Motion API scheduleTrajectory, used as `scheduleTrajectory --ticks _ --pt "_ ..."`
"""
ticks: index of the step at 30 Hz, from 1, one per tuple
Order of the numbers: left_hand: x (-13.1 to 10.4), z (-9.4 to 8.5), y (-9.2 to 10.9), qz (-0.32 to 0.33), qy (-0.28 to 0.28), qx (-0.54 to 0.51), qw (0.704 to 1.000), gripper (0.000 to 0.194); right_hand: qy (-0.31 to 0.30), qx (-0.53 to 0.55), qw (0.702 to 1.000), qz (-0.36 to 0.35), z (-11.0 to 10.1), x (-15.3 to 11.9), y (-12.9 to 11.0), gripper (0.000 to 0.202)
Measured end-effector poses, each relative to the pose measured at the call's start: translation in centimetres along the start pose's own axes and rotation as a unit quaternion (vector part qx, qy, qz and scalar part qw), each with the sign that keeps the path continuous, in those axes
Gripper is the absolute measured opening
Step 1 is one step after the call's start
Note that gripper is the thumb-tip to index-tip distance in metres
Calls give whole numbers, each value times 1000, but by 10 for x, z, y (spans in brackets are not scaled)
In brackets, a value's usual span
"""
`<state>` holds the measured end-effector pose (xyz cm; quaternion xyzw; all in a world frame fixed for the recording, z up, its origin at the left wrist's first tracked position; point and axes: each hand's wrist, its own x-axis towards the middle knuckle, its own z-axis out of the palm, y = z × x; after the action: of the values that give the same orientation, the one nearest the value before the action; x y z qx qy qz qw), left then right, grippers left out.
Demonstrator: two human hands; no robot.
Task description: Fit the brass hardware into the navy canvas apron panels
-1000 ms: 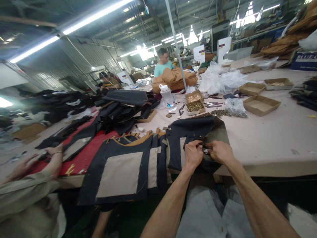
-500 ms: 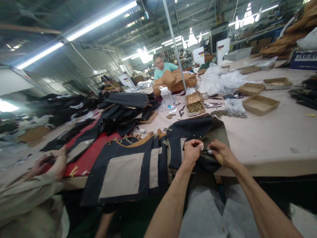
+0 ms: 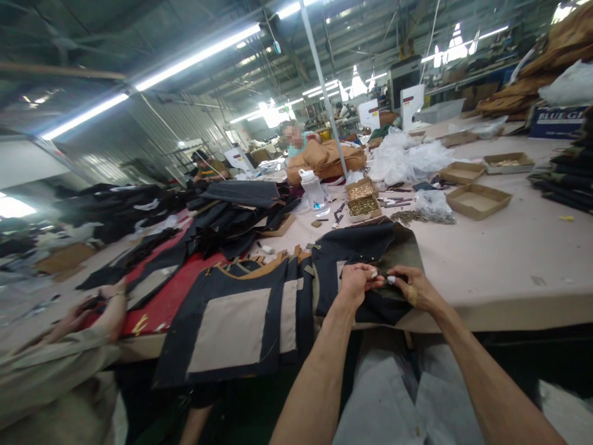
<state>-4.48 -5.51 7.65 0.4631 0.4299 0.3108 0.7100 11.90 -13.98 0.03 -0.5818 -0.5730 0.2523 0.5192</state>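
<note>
A dark apron with an olive underside (image 3: 407, 247) lies bunched at the table edge in front of me. Over it, my left hand (image 3: 359, 284) is closed in a pinch, with white wrapping on a fingertip. Close on its right, my right hand (image 3: 414, 287) pinches too, with white on a fingertip and a tan band lower on the hand. A small dark piece shows between the two sets of fingertips; its kind is too small to make out. Left of my hands, a stack of dark aprons with beige pockets (image 3: 231, 334) hangs partly over the edge.
Beyond the apron stand boxes of brass fittings (image 3: 362, 207), a clear bottle (image 3: 314, 193), loose tools and a plastic bag (image 3: 433, 207). Shallow cardboard trays (image 3: 479, 201) sit to the right. A co-worker's hands (image 3: 99, 303) work at the left over red cloth (image 3: 148, 315).
My fingertips have come closer together, and a dark piece now shows between them. The view has shifted slightly. The co-worker across the table has lowered the head behind the brown cloth.
</note>
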Motion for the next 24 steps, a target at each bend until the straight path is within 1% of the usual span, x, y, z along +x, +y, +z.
scheduleTrajectory --ticks 3,8,12,17,19,22,23,24 --pt "-1 -2 -1 7 -11 -5 1000 9 -4 -9 1000 -4 1 1 3 26" --pt "1 4 -9 -15 16 47 999 10 -21 -11 1000 -14 0 0 7 26" --pt "3 8 -18 -17 30 84 996 8 -34 -5 999 -9 -4 -1 3 27" --pt "2 10 -27 -15 26 101 994 5 -32 22 999 -4 -6 -3 -2 25" --pt "1 11 -30 -8 18 102 995 5 -13 47 999 11 -5 -4 -1 27" --pt "-2 13 -34 19 14 109 994 6 66 89 992 54 -4 -6 0 35" --pt "-2 14 -35 31 17 113 993 6 86 95 990 63 -4 -6 -1 37" --pt "-2 14 -37 44 22 118 992 6 93 93 989 66 -4 -7 -2 37"
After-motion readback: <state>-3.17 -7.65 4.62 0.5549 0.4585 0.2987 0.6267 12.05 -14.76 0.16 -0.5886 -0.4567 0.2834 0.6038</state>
